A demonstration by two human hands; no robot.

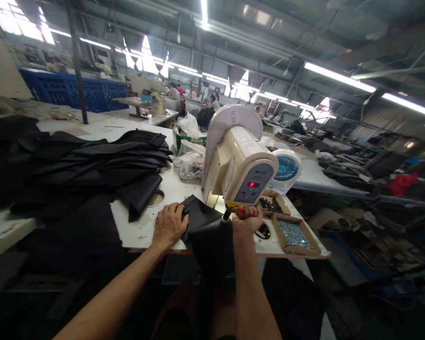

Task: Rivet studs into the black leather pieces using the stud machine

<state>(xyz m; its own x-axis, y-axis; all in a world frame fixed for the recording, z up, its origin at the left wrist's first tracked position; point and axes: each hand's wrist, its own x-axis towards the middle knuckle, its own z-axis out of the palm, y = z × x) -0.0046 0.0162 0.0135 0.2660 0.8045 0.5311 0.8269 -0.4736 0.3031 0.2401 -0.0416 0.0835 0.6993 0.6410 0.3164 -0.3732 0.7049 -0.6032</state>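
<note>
A black leather-like piece [212, 238] lies under the head of a cream press machine [246, 165] and hangs over the table's front edge. My left hand [170, 224] is at its left side, fingers bent and closed on its edge; a small dark thing shows at the fingertips. Close beside the machine's dark punch [226, 215], my right hand [248, 219] is closed with its fingers curled, lit red on top. What those fingers hold, if anything, is hidden. The machine's panel has a red lit digit.
Left on the white table [125, 231] lies a big heap of black pieces [127, 156]. On the right are a box of silvery metal fasteners [293, 233], a box of small black parts [269, 204] and a fan [286, 168]. White plastic bags [191, 158] sit behind.
</note>
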